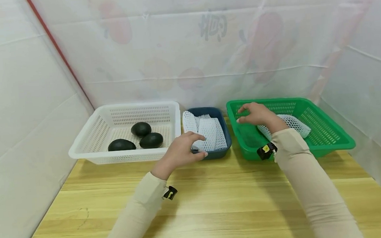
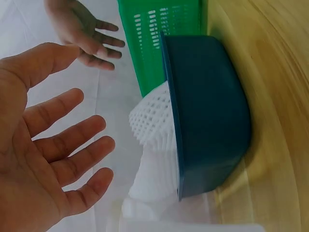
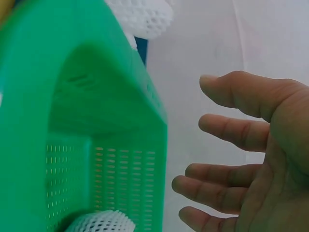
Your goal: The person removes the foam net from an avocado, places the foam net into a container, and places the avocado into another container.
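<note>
My left hand [image 1: 182,151] hovers at the near left of a small dark blue bin [image 1: 217,154], its fingers spread and holding nothing. White foam net sleeves [image 1: 207,132] lie in that bin; in the left wrist view one sleeve [image 2: 153,116] sticks out past the rim. Over the left part of the green basket [image 1: 328,147] is my right hand [image 1: 256,114], fingers apart with nothing between them. A white foam net [image 1: 293,124] lies inside the basket, partly hidden by my right wrist; whether it covers anything I cannot tell.
To the left stands a white plastic basket [image 1: 79,143] with three dark avocados [image 1: 151,140] in it. The containers stand in a row on a wooden table [image 1: 210,206]. White sheeting [image 1: 159,54] hangs behind and at both sides.
</note>
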